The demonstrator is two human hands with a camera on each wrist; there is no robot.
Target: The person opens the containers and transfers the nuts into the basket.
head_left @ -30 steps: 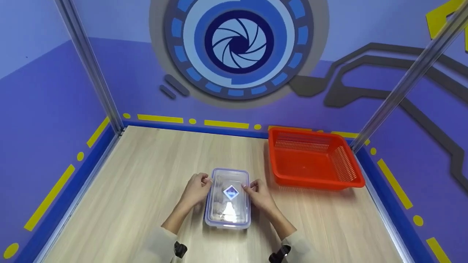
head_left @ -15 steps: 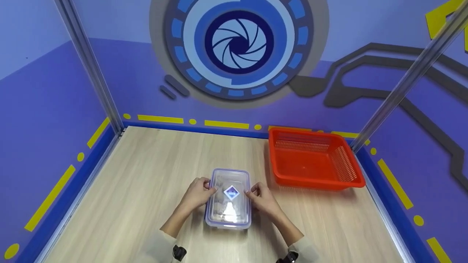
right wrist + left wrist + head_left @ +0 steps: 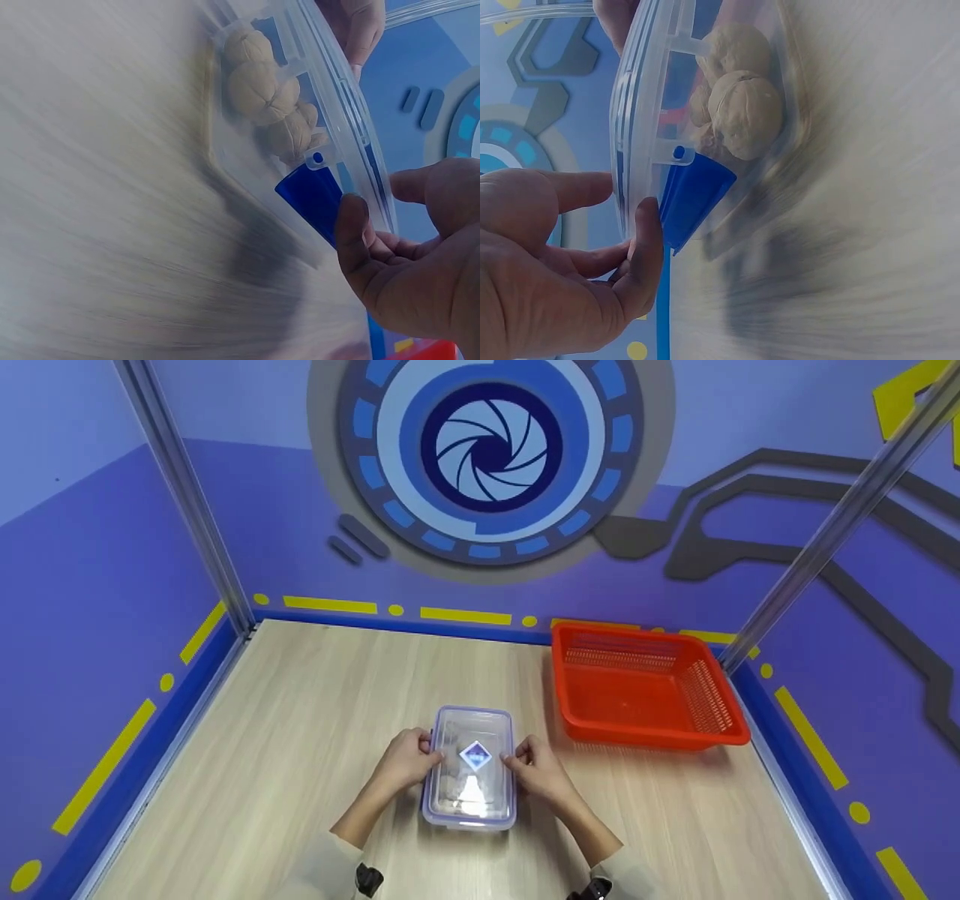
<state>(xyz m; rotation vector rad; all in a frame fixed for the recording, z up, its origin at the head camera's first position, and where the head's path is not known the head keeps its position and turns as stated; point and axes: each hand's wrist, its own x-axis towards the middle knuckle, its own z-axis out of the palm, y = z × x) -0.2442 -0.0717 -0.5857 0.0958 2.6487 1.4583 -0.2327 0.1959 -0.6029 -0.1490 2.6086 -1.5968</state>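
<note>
A clear lidded food container (image 3: 474,720) stands on the table between both hands, with a white-and-purple diamond label on its lid (image 3: 450,795). Several walnuts (image 3: 746,116) show through its side in both wrist views. My left hand (image 3: 405,761) pinches the left edge, thumb on the lid rim and a fingertip against a blue latch (image 3: 697,195) that sticks outward. On the opposite side, my right hand (image 3: 538,766) does likewise, thumb at the lid rim and curled fingers at another outward-tilted blue latch (image 3: 311,196).
A red plastic basket (image 3: 645,733) with perforated sides stands at the back right of the wooden table (image 3: 322,697). Blue-purple printed walls (image 3: 90,585) with metal corner posts (image 3: 187,495) enclose the table on the left, back and right.
The left hand has come in from just beside the container, its thumb now over the lid edge. The right thumb has drawn back slightly to the right edge. The container stays in place.
</note>
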